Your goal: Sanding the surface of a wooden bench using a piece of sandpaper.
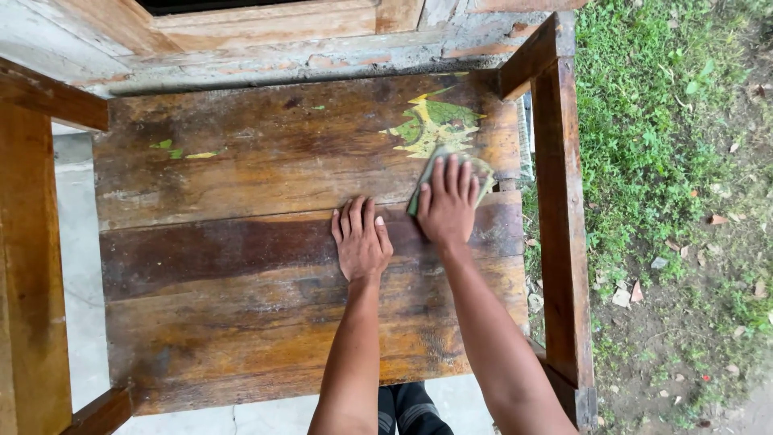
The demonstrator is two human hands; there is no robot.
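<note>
Right hand (448, 203) pressing folded abrasive pad (481, 171) — worn plank seat (241, 242)

Wooden seat boards (266, 266): worn brown finish, patchy, darker and faintly glossy across the middle plank, dull amber toward the near edge. Green and yellow paint remnants (435, 121) at the far right, flaked and matt. Side rail (560, 217) of solid wood, reddish, smooth with a low sheen. Abrasive sheet (483, 173) under the right hand (447, 205), thin, greenish, matt. Left hand (360, 240) flat on bare wood. Concrete ledge (306, 60) behind, rough, chipped, grey.
</note>
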